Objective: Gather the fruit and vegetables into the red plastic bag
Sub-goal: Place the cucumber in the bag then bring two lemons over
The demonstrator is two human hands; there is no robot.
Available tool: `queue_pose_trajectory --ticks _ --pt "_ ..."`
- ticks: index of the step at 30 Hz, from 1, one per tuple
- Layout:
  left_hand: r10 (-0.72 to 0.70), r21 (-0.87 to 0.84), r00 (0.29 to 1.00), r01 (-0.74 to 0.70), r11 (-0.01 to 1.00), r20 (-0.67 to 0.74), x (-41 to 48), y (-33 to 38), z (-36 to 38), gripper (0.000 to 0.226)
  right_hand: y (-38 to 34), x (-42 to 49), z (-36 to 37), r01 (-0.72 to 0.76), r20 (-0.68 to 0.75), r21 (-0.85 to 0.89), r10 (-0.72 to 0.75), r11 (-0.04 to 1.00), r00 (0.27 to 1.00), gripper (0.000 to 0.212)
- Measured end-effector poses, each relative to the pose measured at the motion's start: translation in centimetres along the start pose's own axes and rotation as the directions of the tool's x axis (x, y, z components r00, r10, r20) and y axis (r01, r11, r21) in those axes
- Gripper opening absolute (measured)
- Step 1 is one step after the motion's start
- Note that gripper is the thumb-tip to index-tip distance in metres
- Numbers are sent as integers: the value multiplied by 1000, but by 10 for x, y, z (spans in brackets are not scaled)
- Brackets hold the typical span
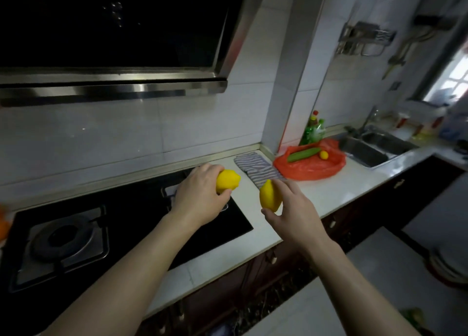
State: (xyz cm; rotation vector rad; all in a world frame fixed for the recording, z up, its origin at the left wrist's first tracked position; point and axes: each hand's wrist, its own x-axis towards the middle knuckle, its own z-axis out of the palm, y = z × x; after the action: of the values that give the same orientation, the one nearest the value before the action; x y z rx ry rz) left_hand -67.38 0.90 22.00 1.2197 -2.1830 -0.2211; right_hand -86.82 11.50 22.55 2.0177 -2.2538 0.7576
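My left hand (196,196) grips a yellow lemon (229,179) above the right edge of the stove. My right hand (291,209) holds a second yellow lemon (269,196) between thumb and fingers, just above the white counter. The red plastic bag (314,167) lies open on the counter farther back to the right. A green cucumber (304,154) and a small yellow fruit (324,154) lie in it.
A black gas stove (101,224) fills the left counter under a range hood (114,82). A striped cloth (255,167) lies between the hands and the bag. Bottles (314,130) stand behind the bag. A steel sink (372,148) is at the right. Something orange (3,224) shows at the left edge.
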Motion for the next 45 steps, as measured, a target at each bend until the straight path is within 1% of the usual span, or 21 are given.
queue_pose_trajectory --ticks 6,11,15,21,27,32,37,45 --pt "82 -37 996 -81 996 37 62 20 38 47 45 27 -11 -102 -55 -5 102 995 993 71" --pt "145 -61 987 -141 988 69 100 50 75 44 96 42 -23 -164 -97 -20 162 986 982 75" --pt "162 -66 985 -158 985 60 126 84 106 39 145 57 -32 -171 -116 -15 169 985 979 75" --pt "156 -23 985 -155 988 69 166 147 165 37 237 81 -54 -152 -131 17 153 988 979 75" --pt "143 0 985 -144 990 100 205 215 234 39 336 106 -82 -139 -98 20 141 990 985 75" --pt "108 -12 988 -107 994 115 232 251 276 43 396 126 -96 -128 -69 16 129 992 989 74" --pt "76 -10 988 -75 997 131 262 262 312 46 441 157 -87 -121 -21 25 121 992 992 73" --pt "4 -58 986 6 998 164 336 252 385 46 504 231 -49 -117 79 -16 118 993 990 72"
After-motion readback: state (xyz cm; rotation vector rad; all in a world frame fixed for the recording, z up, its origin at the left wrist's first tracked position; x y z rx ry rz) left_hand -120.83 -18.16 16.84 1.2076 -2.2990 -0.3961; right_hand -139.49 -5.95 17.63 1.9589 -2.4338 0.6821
